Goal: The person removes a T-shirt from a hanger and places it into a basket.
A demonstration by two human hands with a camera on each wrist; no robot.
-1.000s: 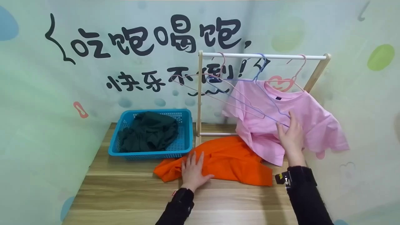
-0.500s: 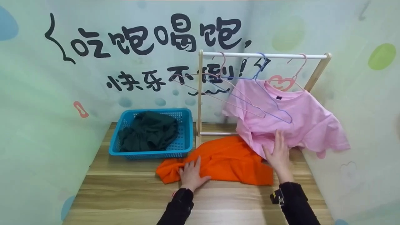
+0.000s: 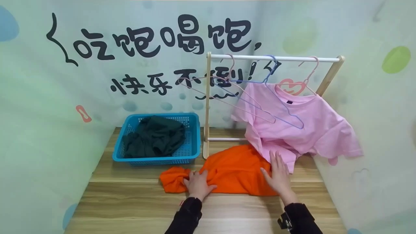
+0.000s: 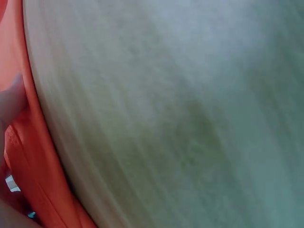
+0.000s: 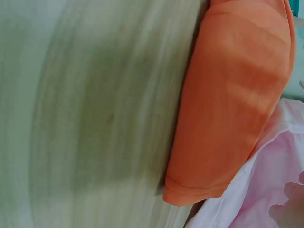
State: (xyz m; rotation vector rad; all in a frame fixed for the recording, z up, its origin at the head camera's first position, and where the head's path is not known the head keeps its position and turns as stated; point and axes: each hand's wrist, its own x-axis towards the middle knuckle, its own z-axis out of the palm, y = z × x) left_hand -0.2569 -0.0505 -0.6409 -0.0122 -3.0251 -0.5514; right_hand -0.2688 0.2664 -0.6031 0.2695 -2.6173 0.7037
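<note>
An orange shirt (image 3: 237,169) lies bunched on the wooden table, with a hemmed, sleeve-like end (image 5: 194,190) in the right wrist view. My left hand (image 3: 198,183) is on its left part, fingers bent into the cloth; the left wrist view shows the thumb (image 4: 14,99) against the fabric. Fingers extended, my right hand (image 3: 279,177) is at the right end of the orange shirt, overlapping the lower hem of a pink T-shirt (image 3: 292,130). That T-shirt hangs on a pink hanger (image 3: 313,70), its hem close to the orange cloth.
The clothes rack (image 3: 243,58) has a white top rail and wooden posts. A bare pink hanger (image 3: 232,65) and a blue hanger (image 3: 269,70) hang from it. Left of the rack, a blue basket (image 3: 195,139) holds a dark green garment (image 3: 156,136).
My right hand has come down from the blue hanger's lower corner to the orange shirt's right end. The left fingers have bent, and the orange shirt has shifted slightly toward me.
</note>
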